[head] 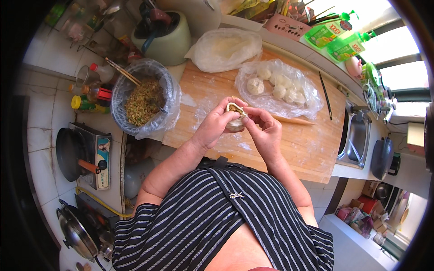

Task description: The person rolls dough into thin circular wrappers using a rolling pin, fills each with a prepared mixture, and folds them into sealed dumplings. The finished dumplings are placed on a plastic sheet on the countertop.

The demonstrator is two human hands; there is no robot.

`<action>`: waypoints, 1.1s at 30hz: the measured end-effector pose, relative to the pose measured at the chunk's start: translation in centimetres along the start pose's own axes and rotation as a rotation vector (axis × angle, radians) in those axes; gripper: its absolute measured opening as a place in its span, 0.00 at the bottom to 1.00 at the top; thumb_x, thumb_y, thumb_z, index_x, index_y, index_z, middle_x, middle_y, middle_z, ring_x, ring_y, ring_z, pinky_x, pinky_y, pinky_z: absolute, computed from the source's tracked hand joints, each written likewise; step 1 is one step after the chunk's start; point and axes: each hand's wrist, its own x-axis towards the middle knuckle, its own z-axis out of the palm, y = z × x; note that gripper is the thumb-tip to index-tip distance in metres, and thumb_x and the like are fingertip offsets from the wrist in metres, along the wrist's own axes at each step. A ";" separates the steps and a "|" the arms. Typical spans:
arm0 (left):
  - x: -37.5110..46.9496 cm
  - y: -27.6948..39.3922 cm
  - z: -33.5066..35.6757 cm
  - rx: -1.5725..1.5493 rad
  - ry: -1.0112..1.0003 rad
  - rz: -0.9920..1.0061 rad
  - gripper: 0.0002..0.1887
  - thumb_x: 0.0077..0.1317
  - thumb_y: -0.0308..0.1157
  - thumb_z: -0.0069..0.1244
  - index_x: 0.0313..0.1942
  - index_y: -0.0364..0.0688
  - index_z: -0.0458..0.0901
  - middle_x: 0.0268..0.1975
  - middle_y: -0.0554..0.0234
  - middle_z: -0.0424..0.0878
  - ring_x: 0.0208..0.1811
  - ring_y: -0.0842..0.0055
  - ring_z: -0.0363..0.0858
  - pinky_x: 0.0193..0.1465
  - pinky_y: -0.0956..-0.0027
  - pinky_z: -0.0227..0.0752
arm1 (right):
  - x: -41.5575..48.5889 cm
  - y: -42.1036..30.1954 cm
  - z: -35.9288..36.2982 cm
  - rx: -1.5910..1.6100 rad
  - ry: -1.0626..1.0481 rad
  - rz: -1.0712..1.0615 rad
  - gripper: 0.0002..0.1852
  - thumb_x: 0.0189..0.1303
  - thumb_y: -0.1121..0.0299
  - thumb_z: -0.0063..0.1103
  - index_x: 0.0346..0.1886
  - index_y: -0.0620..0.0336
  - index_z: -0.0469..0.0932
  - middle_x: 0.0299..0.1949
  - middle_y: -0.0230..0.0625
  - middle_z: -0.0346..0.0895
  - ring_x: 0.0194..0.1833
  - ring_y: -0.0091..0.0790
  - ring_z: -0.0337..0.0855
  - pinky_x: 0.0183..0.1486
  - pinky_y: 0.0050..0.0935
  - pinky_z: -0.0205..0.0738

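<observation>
A round dough wrapper with chopped filling, a partly pleated bun (pixel 235 126), rests in my left hand (pixel 217 120); its top gapes and the filling shows. My right hand (pixel 263 126) pinches the rim of the dough between thumb and forefinger. Both hands are above the floured wooden board (pixel 217 149). Beyond them, several pleated buns (pixel 255 86) and dough balls lie on a clear plastic bag (pixel 313 105). A wooden rolling pin (pixel 295 120) lies behind my right hand, partly hidden. To the left, chopped filling (pixel 140 108) sits in a plastic-lined bowl (pixel 117 98) with chopsticks (pixel 123 71).
Another plastic bag (pixel 225 50) lies at the board's far edge, near a pale green pot (pixel 169 44). A dark stick (pixel 325 96) lies at the board's right, beside the sink (pixel 357 135). A frying pan (pixel 67 154) stands on a portable stove (pixel 103 166) at left.
</observation>
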 end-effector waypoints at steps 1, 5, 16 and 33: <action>-0.1 0.2 0.1 0.022 -0.004 0.001 0.15 0.74 0.28 0.42 0.59 0.44 0.73 0.60 0.62 0.77 0.58 0.75 0.81 0.57 0.61 0.85 | 0.0 0.0 0.0 -0.006 0.007 0.001 0.14 0.61 0.81 0.67 0.51 0.66 0.84 0.39 0.32 0.86 0.39 0.20 0.84 0.46 0.24 0.79; 0.0 0.1 -0.3 -0.023 -0.049 0.000 0.17 0.74 0.30 0.41 0.62 0.42 0.72 0.60 0.60 0.78 0.58 0.75 0.81 0.58 0.61 0.84 | -0.3 -0.2 -0.1 -0.058 -0.015 -0.015 0.09 0.65 0.80 0.66 0.48 0.68 0.83 0.42 0.30 0.85 0.42 0.20 0.83 0.47 0.21 0.78; -0.1 0.8 -0.3 0.071 -0.072 -0.067 0.22 0.73 0.29 0.42 0.66 0.38 0.74 0.55 0.59 0.81 0.55 0.75 0.82 0.54 0.65 0.85 | -0.3 -1.0 0.1 -0.311 -0.013 -0.266 0.12 0.57 0.85 0.64 0.44 0.63 0.82 0.37 0.38 0.83 0.36 0.32 0.85 0.43 0.28 0.80; 0.1 1.4 -0.8 0.103 -0.158 -0.073 0.28 0.73 0.29 0.38 0.72 0.36 0.67 0.65 0.54 0.77 0.63 0.70 0.79 0.59 0.62 0.84 | -0.7 -0.4 0.0 -0.176 0.014 -0.126 0.08 0.61 0.82 0.67 0.43 0.66 0.83 0.40 0.32 0.85 0.39 0.21 0.83 0.45 0.22 0.78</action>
